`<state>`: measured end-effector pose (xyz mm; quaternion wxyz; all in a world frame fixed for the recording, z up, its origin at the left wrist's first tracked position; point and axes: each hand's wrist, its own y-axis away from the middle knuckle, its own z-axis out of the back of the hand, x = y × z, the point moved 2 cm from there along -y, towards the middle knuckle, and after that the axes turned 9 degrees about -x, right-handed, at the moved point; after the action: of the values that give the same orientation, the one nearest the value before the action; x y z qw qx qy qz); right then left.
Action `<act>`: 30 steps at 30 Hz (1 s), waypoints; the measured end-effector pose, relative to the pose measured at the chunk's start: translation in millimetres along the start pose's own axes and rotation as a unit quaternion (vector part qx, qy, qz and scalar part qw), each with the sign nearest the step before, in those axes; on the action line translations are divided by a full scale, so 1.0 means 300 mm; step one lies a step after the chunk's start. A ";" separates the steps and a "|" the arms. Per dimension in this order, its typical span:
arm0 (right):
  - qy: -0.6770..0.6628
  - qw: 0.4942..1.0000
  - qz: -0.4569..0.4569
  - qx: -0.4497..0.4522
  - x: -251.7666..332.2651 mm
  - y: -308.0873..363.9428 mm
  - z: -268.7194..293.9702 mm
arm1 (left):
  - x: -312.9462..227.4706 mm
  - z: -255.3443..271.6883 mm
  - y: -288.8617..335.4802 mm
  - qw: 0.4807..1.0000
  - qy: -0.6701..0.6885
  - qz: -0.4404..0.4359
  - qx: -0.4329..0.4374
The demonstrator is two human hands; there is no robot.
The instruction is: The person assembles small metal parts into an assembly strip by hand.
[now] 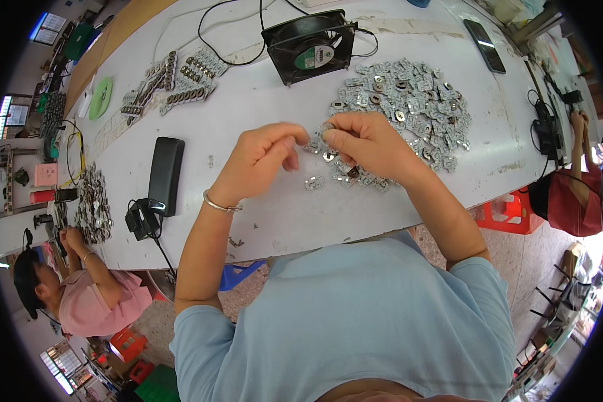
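My left hand (264, 159), with a bracelet at the wrist, is closed, thumb against the curled fingers. Whatever it may hold is too small to make out. Close beside it, my right hand (367, 142) pinches a small silvery metal part (326, 128) between thumb and fingers. Under and beyond the right hand spreads a heap of small flat metal parts (422, 94), some with round or oval bronze-coloured pieces in them. One loose metal part (313, 182) lies on the white table (275, 224) below the gap between my hands.
A black fan (309, 52) stands at the far middle, its cable trailing. Rows of metal parts (181, 79) lie far left, near a green dish (100, 98). A black case (165, 175) and adapter (141, 219) sit left, a phone (484, 45) far right. Co-workers sit at both sides.
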<state>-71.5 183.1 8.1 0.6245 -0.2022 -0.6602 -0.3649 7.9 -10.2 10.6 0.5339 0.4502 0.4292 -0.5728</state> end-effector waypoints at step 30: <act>0.105 0.966 0.150 -0.183 0.026 -0.172 -0.029 | 0.027 -0.013 -0.108 0.864 -0.327 -0.255 -0.287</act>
<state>-104.1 141.5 3.5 0.6900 -0.3702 -0.4755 -0.4009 -24.5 -6.2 2.2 0.5846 -0.0612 0.4749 -0.6549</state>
